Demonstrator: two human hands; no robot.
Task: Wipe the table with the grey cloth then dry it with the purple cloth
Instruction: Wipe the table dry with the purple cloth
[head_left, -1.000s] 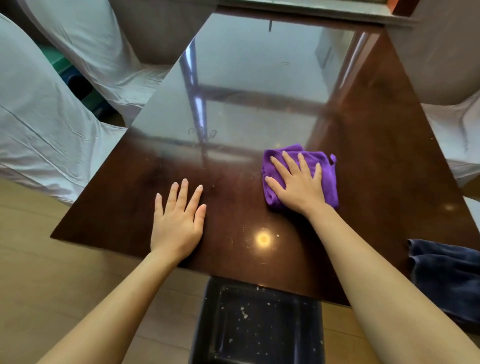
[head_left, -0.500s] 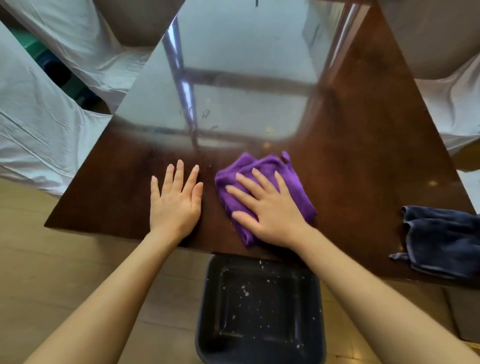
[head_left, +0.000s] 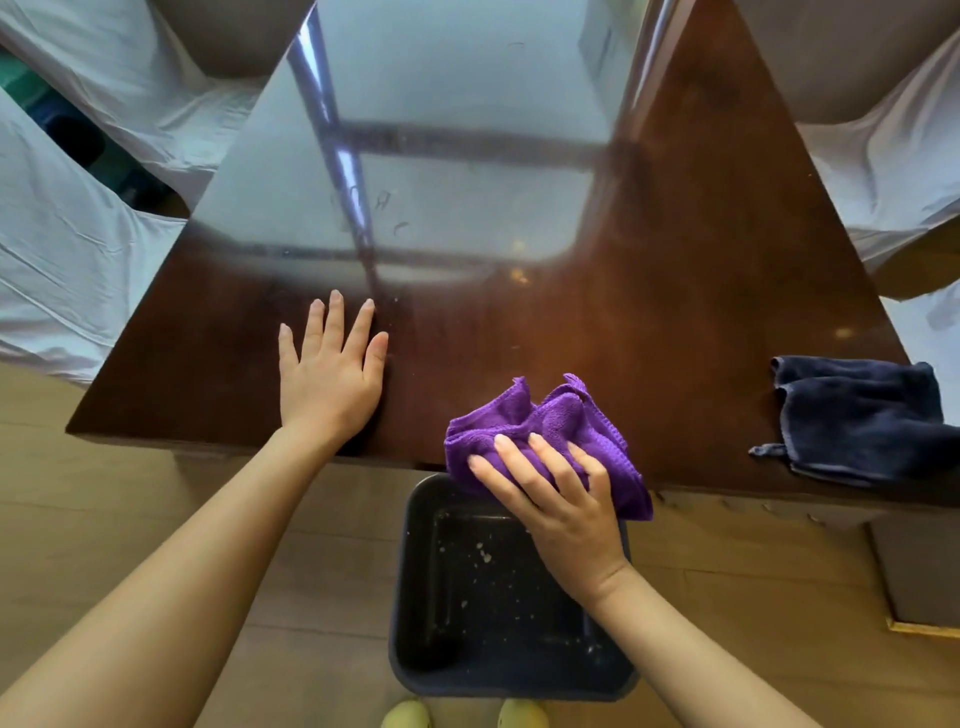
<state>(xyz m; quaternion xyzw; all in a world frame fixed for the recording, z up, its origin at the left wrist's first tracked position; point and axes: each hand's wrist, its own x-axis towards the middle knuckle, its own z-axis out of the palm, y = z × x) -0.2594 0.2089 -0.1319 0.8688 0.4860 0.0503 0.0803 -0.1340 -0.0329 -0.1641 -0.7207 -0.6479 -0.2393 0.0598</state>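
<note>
The glossy dark brown table (head_left: 675, 312) fills the upper view. My right hand (head_left: 561, 504) presses on the bunched purple cloth (head_left: 550, 421) at the table's near edge, and part of the cloth hangs over that edge above a bin. My left hand (head_left: 327, 374) lies flat on the table, fingers spread, holding nothing, to the left of the cloth. A dark grey cloth (head_left: 857, 415) lies crumpled at the near right edge of the table, apart from both hands.
A black square bin (head_left: 498, 670) with pale crumbs inside stands on the wooden floor below the table's near edge. White-covered chairs (head_left: 67, 249) flank the table on the left and on the right (head_left: 893, 166). Yellow shoe tips (head_left: 410, 717) show at the bottom.
My right hand has dragged the purple cloth from mid-table toward me to the near edge, where it now bunches and overhangs the bin. My left hand stayed flat in place.
</note>
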